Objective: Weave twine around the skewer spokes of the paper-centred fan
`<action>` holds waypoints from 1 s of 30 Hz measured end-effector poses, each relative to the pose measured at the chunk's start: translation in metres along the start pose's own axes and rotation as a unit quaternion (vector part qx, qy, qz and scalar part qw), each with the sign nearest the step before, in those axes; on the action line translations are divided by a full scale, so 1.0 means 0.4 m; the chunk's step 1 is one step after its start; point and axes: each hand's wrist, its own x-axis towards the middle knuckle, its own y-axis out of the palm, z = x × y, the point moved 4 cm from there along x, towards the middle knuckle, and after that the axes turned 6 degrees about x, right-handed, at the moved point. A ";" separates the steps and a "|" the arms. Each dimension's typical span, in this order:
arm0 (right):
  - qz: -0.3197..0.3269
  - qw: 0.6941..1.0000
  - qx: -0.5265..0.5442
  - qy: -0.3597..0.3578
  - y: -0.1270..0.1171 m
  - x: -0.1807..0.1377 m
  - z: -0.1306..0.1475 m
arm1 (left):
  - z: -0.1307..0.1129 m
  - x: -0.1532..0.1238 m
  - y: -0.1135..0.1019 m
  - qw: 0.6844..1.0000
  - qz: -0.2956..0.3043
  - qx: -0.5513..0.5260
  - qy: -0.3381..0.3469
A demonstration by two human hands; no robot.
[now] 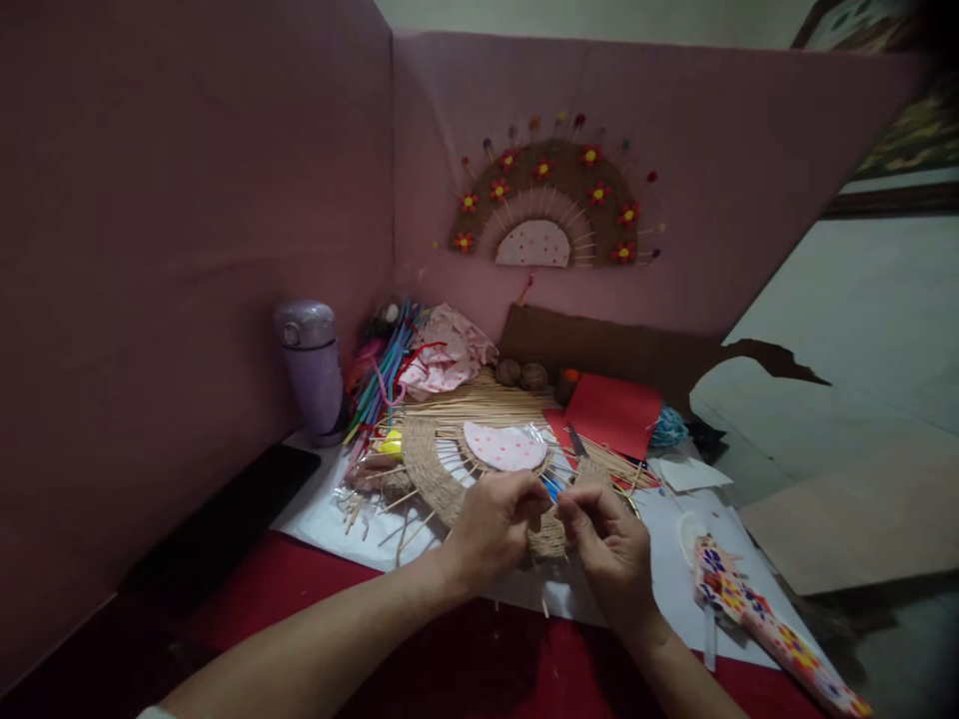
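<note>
A semicircular woven twine piece [431, 469] lies in front of me, its thin sticks poking out past the outer edge. At its centre sits a white half-round patch [505, 446] with pink dots. Over the near right part of the weave, my left hand [498, 519] is closed with fingertips pinched. Facing it a short gap away, my right hand [608, 544] is also closed, thumb against fingers. What either pinch holds is too small to make out. A bit of blue [552, 486] shows between the hands, but I cannot tell what it is.
A purple bottle [311, 369] stands left, near a dark flat slab [225, 519]. Behind lie pipe cleaners [386, 369], dotted cloth [450, 350], twine balls [532, 375] and red sheets [614, 412]. Flower-patterned material [771, 619] is at right. A finished-looking half-round decoration [546, 190] hangs on the pink panel.
</note>
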 end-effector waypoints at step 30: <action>-0.035 0.997 -0.062 -0.013 0.001 -0.007 0.012 | -0.004 0.025 0.006 0.953 0.099 -0.258 -0.127</action>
